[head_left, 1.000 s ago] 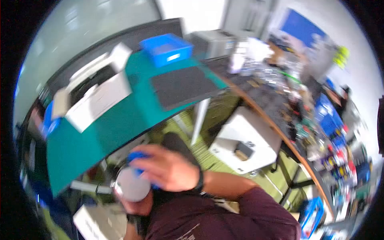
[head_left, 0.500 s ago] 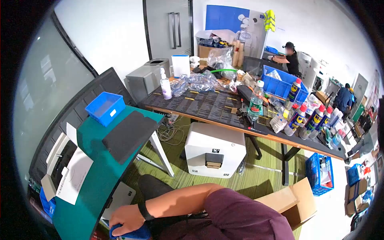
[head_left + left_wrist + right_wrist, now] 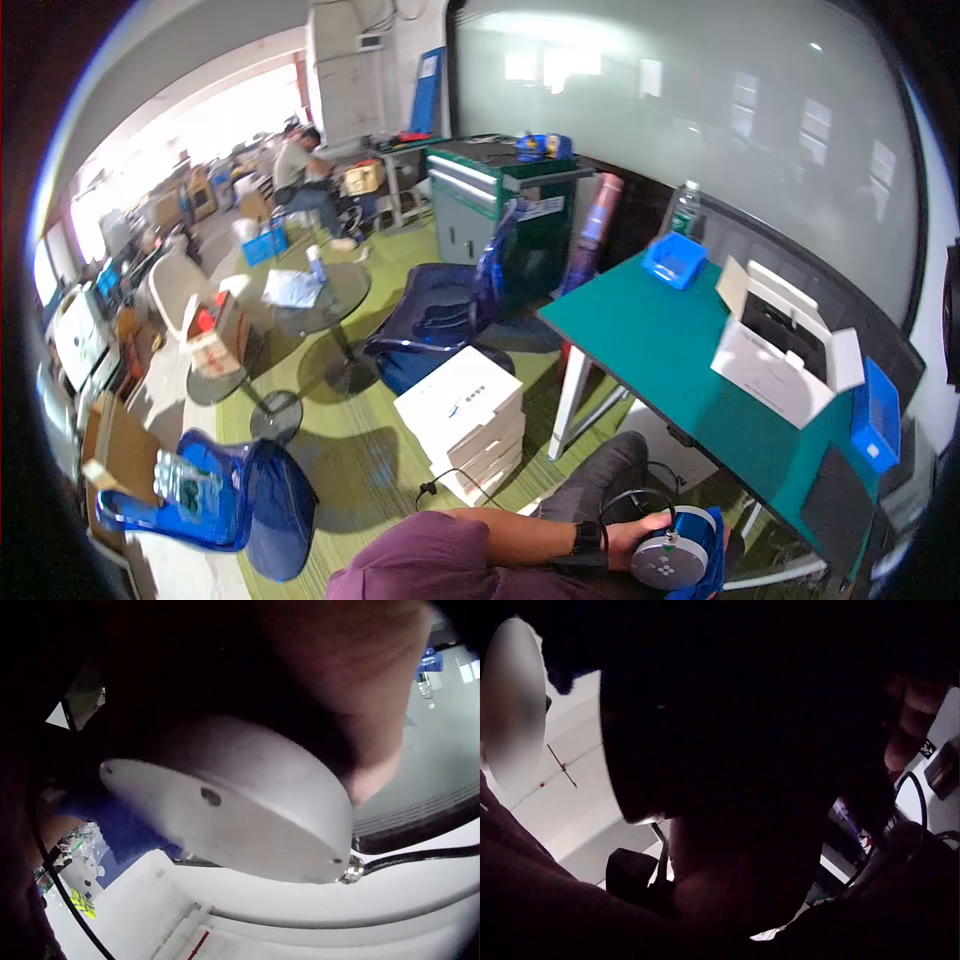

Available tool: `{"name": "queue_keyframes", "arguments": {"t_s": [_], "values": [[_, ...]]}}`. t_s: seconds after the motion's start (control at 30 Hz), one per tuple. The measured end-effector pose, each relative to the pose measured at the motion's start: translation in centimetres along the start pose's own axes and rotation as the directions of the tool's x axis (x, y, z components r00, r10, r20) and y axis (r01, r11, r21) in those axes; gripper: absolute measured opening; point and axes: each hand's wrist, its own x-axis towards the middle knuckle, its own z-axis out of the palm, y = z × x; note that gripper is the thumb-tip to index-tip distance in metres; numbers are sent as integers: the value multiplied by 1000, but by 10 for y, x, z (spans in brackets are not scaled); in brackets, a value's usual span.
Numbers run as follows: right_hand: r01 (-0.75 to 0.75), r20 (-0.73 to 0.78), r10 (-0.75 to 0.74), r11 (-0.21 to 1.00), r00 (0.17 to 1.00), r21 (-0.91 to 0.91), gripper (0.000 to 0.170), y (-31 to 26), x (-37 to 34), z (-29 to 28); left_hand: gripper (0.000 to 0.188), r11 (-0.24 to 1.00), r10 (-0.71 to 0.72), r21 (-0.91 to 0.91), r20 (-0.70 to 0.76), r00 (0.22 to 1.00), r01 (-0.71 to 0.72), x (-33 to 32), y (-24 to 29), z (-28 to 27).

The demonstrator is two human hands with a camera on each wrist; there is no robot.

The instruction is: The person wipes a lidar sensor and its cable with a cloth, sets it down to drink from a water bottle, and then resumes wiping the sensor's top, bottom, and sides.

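Note:
My left hand (image 3: 624, 543) grips a round silver sensor (image 3: 668, 562) with a shiny blue band, a strap at the wrist above. Its flat silver face tilts toward the head camera, and a black cable (image 3: 632, 492) arches from a metal connector at its edge. In the left wrist view the silver housing (image 3: 247, 802) fills the middle, beneath part of the hand. A blue cloth (image 3: 716, 560) lies against the sensor's far side, held by my right hand (image 3: 736, 546), which is mostly hidden behind it. The right wrist view is very dark.
To the right stands a green-topped table (image 3: 640, 330) with an opened white box (image 3: 775, 365), blue bins (image 3: 675, 260) and a black mat (image 3: 838, 505). White boxes (image 3: 465, 415) are stacked on the floor ahead. Blue chairs (image 3: 430, 310) and a small round table (image 3: 345, 295) stand beyond.
The head view has swung left, away from the cluttered workbench toward the chairs and cabinet. The sensor, hidden half a second ago, now shows in the left hand, with the cloth still against it.

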Motion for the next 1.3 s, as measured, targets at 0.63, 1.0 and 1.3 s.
{"name": "queue_keyframes", "arguments": {"t_s": [0.63, 1.0, 1.3], "values": [[-153, -293, 102, 976, 951, -157, 52, -10, -31, 10, 90, -80, 534, 890, 419, 734, -449, 3, 50, 43], [-245, -413, 223, 969, 883, -1, 57, 8, -43, 6, 97, -380, 368, 665, 747, 554, -644, 5, 54, 78], [-227, -499, 557, 786, 664, 575, 61, 34, -58, 5, 68, -524, 372, 647, 759, 534, -555, -1, 57, 88]]}}
